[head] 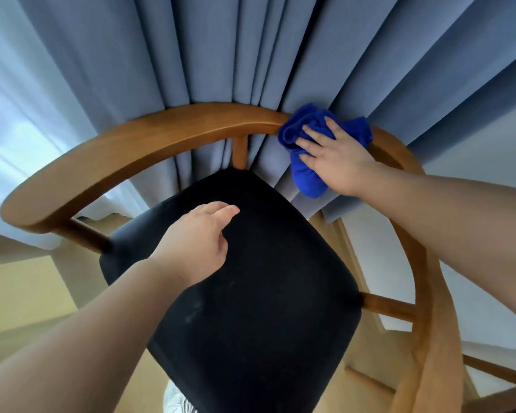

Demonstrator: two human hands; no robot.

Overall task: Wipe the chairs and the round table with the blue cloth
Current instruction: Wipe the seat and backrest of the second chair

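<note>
Hands: right hand [334,158] presses crumpled blue cloth [306,180], fingers extended, onto curved wooden chair backrest [161,135]; left hand [197,245] hovers relaxed, empty, over black padded seat [251,293]

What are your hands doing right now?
The left hand: open, holding nothing.
The right hand: open, pressing the blue cloth onto the chair rail.

R hand [334,156] flat, fingers spread; L hand [197,242] loosely curled, seemingly hovering.

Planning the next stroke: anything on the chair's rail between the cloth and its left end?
Nothing visible. The rail is bare from the blue cloth to its end; the left hand is over the seat.
</note>
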